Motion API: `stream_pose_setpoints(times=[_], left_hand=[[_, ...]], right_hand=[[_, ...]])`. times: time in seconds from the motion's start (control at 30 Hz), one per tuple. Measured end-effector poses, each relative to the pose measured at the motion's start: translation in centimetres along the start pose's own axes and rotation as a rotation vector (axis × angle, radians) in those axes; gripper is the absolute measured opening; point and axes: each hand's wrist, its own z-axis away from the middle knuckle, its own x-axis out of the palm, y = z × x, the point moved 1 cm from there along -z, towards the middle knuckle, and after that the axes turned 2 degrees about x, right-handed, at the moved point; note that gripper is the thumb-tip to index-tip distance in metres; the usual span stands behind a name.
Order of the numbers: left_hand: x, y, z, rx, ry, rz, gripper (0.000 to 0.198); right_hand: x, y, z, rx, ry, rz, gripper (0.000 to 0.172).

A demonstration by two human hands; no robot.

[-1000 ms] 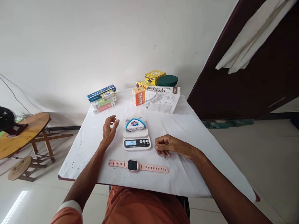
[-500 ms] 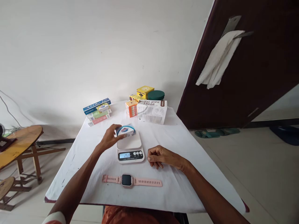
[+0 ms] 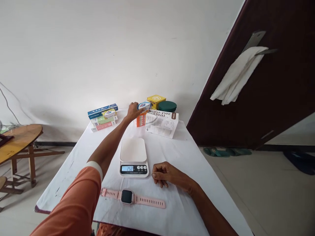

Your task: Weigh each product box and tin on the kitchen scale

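Now off the white plastic scale (image 3: pixel 133 151), its weighing seemingly over, a blue-and-white cardboard box (image 3: pixel 145 106) sits clamped in the left hand (image 3: pixel 133 111) near an orange carton (image 3: pixel 141 120); the right hand (image 3: pixel 162 173) lies loosely curled, empty.

White-blue box (image 3: pixel 145 105) in left grip (image 3: pixel 133 111)
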Motion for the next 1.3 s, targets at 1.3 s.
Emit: stream_pose_setpoints(times=[1.3], left_hand=[[-14.8, -18.1, 15.4, -0.366, 0.18, -0.205, 0.071]], right_hand=[[-0.1, 0.3, -0.2, 0.066, 0.053, 0.1, 0.051]])
